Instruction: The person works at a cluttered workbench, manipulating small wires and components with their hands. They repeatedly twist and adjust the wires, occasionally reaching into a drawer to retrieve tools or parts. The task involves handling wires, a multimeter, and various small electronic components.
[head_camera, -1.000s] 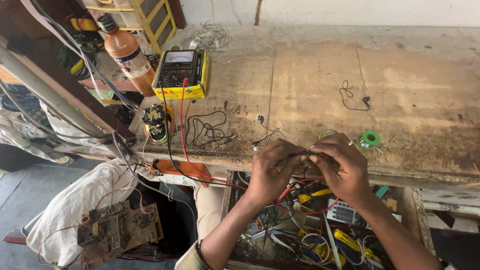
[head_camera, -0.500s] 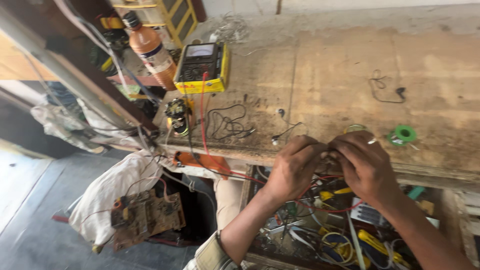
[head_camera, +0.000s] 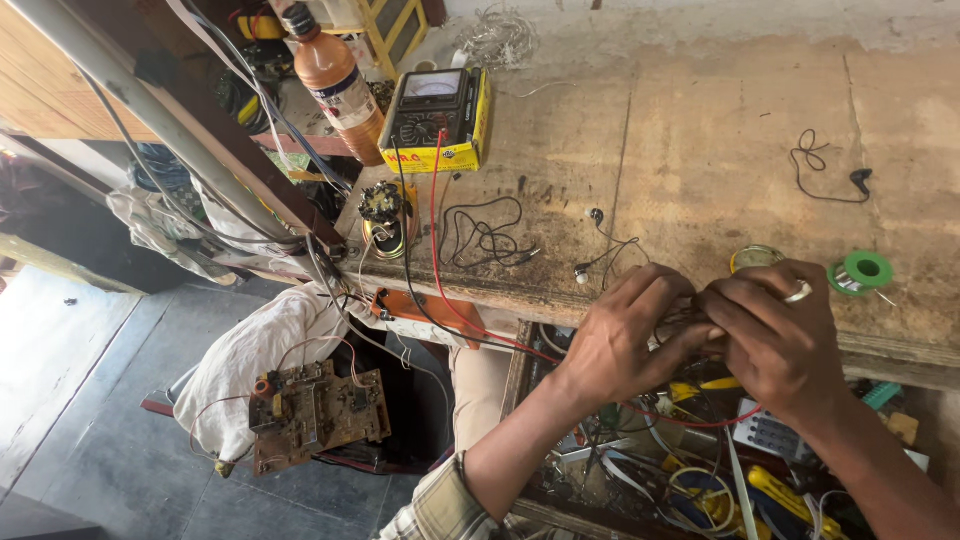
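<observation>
My left hand (head_camera: 625, 338) and my right hand (head_camera: 775, 335) meet fingertip to fingertip at the front edge of the worn wooden workbench (head_camera: 700, 130), pinching a small dark piece with thin wires between them; the piece itself is mostly hidden by the fingers. A ring shows on my right hand. A thin earphone wire (head_camera: 600, 252) with small buds lies on the bench just left of my left hand. A red lead (head_camera: 436, 240) runs from the yellow-cased meter (head_camera: 438, 120) down past the bench edge under my hands.
A green solder spool (head_camera: 864, 270) and a small round tin (head_camera: 754, 258) sit by my right hand. A black earphone (head_camera: 830, 172) lies farther back. An open drawer (head_camera: 700, 480) of tools and wires is below. A brown bottle (head_camera: 335, 80), a circuit board (head_camera: 315, 410) on white cloth, and hanging cables are at the left.
The view has shifted, bringing my hands lower right in the frame. Both hands stay joined on the same small wired piece at the bench edge.
</observation>
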